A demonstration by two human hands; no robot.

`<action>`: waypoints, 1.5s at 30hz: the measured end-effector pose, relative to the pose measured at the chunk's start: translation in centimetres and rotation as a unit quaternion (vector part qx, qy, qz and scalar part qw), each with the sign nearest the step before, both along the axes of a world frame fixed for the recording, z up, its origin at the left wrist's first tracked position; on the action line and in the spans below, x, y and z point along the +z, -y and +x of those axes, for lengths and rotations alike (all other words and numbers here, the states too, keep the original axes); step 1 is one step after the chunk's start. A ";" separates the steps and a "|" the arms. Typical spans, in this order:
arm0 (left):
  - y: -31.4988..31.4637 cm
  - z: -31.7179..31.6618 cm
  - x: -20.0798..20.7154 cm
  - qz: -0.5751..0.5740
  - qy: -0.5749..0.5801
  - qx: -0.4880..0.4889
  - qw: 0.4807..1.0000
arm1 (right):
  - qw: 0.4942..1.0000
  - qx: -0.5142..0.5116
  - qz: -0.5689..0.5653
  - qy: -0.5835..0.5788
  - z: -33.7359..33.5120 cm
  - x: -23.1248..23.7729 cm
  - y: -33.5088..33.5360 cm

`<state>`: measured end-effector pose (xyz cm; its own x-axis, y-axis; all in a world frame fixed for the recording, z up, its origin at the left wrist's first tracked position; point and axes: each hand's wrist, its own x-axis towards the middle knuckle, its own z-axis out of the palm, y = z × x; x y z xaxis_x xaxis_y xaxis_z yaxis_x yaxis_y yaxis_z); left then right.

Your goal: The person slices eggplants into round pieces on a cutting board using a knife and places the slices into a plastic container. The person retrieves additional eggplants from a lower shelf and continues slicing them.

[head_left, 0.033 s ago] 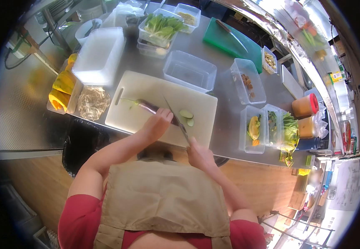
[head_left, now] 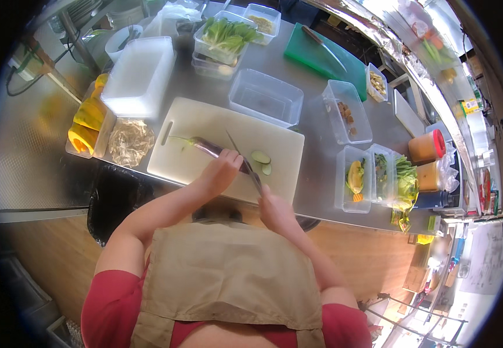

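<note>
Your eggplant [head_left: 206, 147] lies aslant on the white cutting board [head_left: 181, 124], its green stem toward the far left and its other end toward the near right, just beside the knife [head_left: 254, 177]. Your left hand [head_left: 223, 169] comes over it from the near side, with the fingers curled over the purple skin and gripping it close to the blade. Your right hand [head_left: 276, 210] is at the near edge of the board, fingers closed around the knife's handle; the blade points far and to the left, crossing the eggplant by your left hand. You can't tell from here whether its edge has entered the flesh. To the right of the blade, a larger slice [head_left: 260, 156] and a smaller slice [head_left: 266, 169] lie flat on the board, pale faces showing. Around you on the metal counter [head_left: 315, 156], a clear container [head_left: 263, 95] sits just beyond the board's far edge, and a green board [head_left: 298, 49] lies farther off to the right. To your left are a stack of containers [head_left: 138, 75], crumpled clear plastic [head_left: 130, 142] and yellow-orange squash [head_left: 89, 114]; to your right, near the edge, stands a jar with a red lid [head_left: 426, 146].
</note>
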<state>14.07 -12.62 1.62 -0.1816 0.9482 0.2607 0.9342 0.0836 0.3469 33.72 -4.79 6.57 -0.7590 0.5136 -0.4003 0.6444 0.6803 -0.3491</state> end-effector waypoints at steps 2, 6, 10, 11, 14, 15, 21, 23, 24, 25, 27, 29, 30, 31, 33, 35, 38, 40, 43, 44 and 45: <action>-0.3 -0.5 0.0 0.010 0.010 -0.013 1.000 | 1.000 -0.006 0.015 -0.026 -2.3 -2.2 -1.4; -0.2 -2.0 1.0 -0.003 0.011 0.007 1.000 | 1.000 0.013 0.019 0.003 -4.0 2.0 -2.4; 0.2 -2.4 0.3 -0.022 0.010 0.015 1.000 | 0.997 0.040 0.000 0.064 -1.0 4.7 -0.6; 0.1 -2.4 0.0 -0.009 0.012 0.013 1.000 | 0.998 0.033 -0.004 0.046 -1.2 3.6 -0.8; -0.3 -2.2 -0.1 -0.013 0.039 0.017 0.999 | 1.000 0.013 0.003 0.000 -3.0 -1.7 -1.0; -0.3 -2.4 0.3 -0.002 0.046 0.015 0.999 | 1.000 0.011 0.025 -0.016 -4.7 -2.4 -1.6; 0.8 -3.7 0.5 -0.029 0.031 0.024 0.999 | 0.999 0.039 0.004 0.002 -4.0 4.3 -1.0; 0.7 -3.6 0.6 -0.020 0.041 0.030 0.998 | 0.999 0.038 -0.009 0.024 -3.1 4.6 -0.2; 0.6 -3.6 0.6 -0.016 0.038 0.026 0.999 | 0.999 0.032 -0.012 0.027 -2.8 3.2 0.0; 0.4 -3.7 0.4 -0.013 0.035 0.023 0.999 | 0.999 0.027 -0.016 0.031 -2.7 1.8 0.0; 0.6 -3.6 0.2 -0.014 0.034 0.018 0.999 | 1.000 0.017 0.003 -0.003 -4.9 -0.8 -0.1; 0.7 -3.6 0.4 -0.018 0.040 0.013 0.999 | 0.999 0.012 0.019 -0.033 -6.8 -1.2 -0.6; 0.8 -3.9 0.6 -0.006 0.036 0.014 0.999 | 0.999 0.010 0.024 -0.045 -7.5 -0.8 -0.9; 0.9 -4.2 0.7 0.005 0.032 0.014 0.999 | 0.998 0.008 0.030 -0.057 -7.8 -0.3 -0.9; 1.1 -4.8 0.4 0.004 0.026 0.024 0.999 | 0.999 0.024 0.021 -0.025 -7.0 1.9 -0.5; 1.1 -5.1 0.0 -0.016 0.023 0.028 0.999 | 0.999 0.032 0.008 0.005 -5.5 2.8 0.2; 1.0 -5.2 0.0 -0.058 -0.042 0.013 0.997 | 1.000 0.024 0.001 0.020 -4.9 1.8 1.0; 1.1 -5.1 -0.2 -0.031 0.008 0.014 0.999 | 1.000 0.005 0.016 0.006 -6.6 -1.4 1.2; 1.2 -5.8 0.2 0.024 0.034 -0.003 0.999 | 0.997 0.003 0.042 -0.061 -9.2 -0.9 0.4; 1.1 -6.3 0.3 0.047 0.035 -0.010 0.998 | 0.998 0.004 0.039 -0.050 -9.3 0.0 0.3; 1.4 -6.7 0.1 0.036 0.043 0.000 0.998 | 0.999 0.007 0.031 -0.038 -8.9 1.3 0.6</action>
<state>7.41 -13.99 1.76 -0.2052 0.9276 0.3121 0.9011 0.0545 0.4302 24.80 -5.38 7.90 -0.7929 0.5252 -0.3090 0.6084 0.7102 -0.3542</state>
